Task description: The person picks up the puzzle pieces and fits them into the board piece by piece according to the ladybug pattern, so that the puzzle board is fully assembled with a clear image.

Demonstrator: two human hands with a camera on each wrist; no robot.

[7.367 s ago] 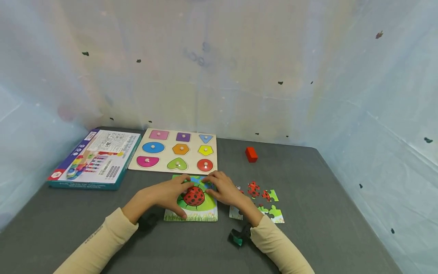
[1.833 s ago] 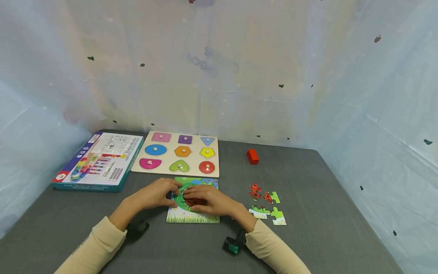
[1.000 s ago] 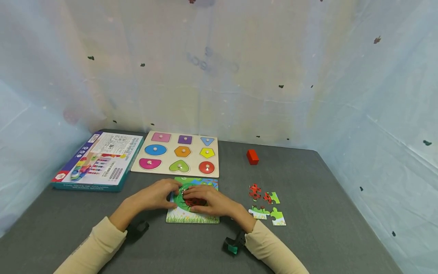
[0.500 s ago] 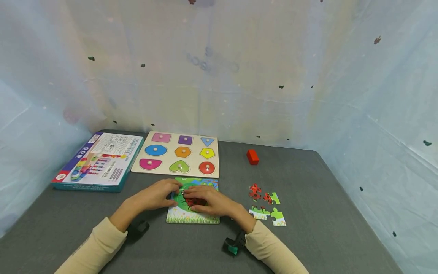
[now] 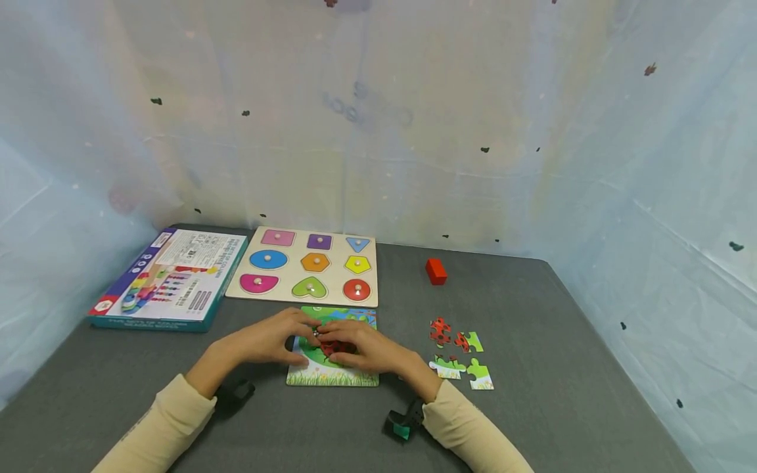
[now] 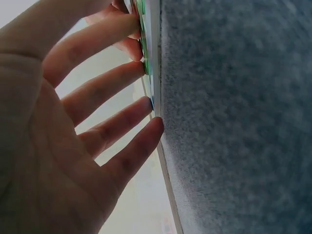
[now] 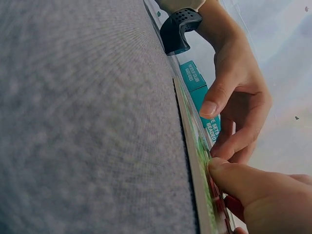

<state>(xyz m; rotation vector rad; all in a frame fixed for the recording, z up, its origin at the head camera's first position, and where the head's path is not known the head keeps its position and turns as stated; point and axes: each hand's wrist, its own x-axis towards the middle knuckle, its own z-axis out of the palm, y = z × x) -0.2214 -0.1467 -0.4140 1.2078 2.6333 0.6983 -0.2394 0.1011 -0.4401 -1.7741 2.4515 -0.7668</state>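
Left hand (image 5: 273, 338) and right hand (image 5: 363, 348), both released, fingers loosely extended, are seen rested on the flat, square, green-and-blue ladybird puzzle (image 5: 334, 376)

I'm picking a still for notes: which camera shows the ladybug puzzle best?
The head view: it shows the ladybug puzzle from above, though fingers hide part. The left wrist view shows a thin edge-on strip; the right wrist view, its rim and a slanted slice of picture.

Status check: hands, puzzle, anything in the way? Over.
Left hand touching ladybug puzzle, right hand over its middle. Puzzle flat on table, view partly blocked by hands. Loose pieces off right, shape board behind.
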